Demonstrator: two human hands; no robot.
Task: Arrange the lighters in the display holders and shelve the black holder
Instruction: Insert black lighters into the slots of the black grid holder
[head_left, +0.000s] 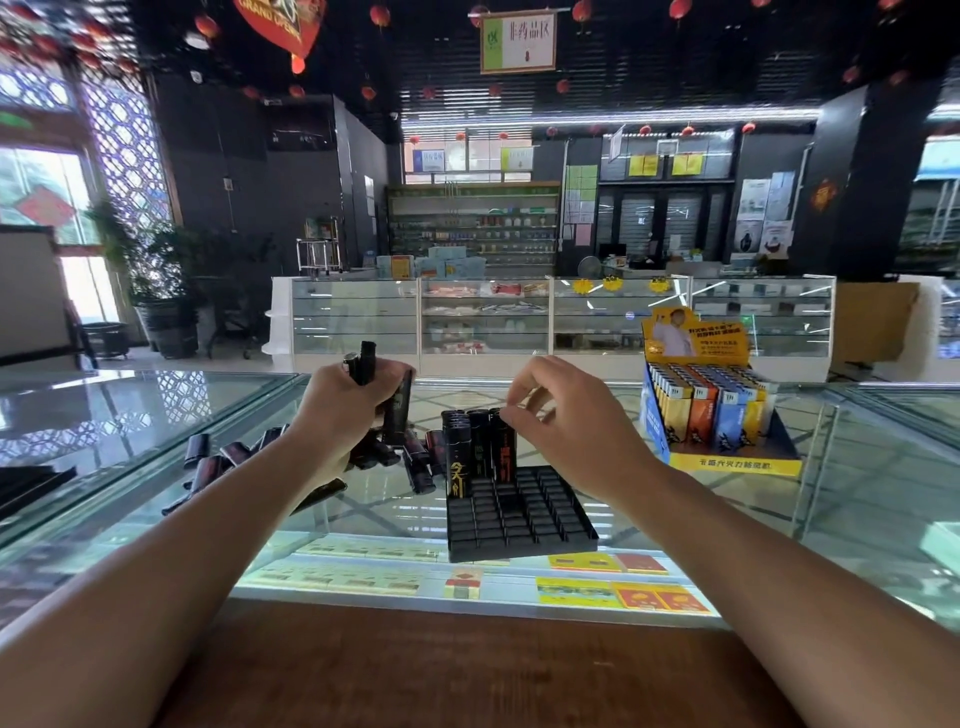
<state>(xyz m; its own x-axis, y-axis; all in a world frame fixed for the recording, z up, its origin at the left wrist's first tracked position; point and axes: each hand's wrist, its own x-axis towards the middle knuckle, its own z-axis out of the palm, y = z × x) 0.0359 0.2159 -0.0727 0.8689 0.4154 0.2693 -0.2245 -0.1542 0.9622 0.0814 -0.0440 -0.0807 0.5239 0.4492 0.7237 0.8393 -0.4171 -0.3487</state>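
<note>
At frame centre, right hand (563, 415) pinches the top of an upright lighter (503, 449) in the black holder (540, 512); left hand (353, 400), gripping spare lighters (366, 358) vertically, sits left of it

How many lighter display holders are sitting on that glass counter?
2: the black holder, mostly unfilled, at centre; the yellow display box, packed with coloured lighters, to its right. Others may lie out of sight.

Black holder (524, 512): we logged plain black, a grid of square slots.
Standing lighters (480, 452): we noted black, one lettered gold, one orange-red.
Held lighters (367, 359): black.
Loose lighters (418, 465): black.
Display box (735, 464): we recorded yellow, blue side; its boxed lighters (702, 413) yellow, orange, blue.
Counter edge (467, 665): brown wood.
</note>
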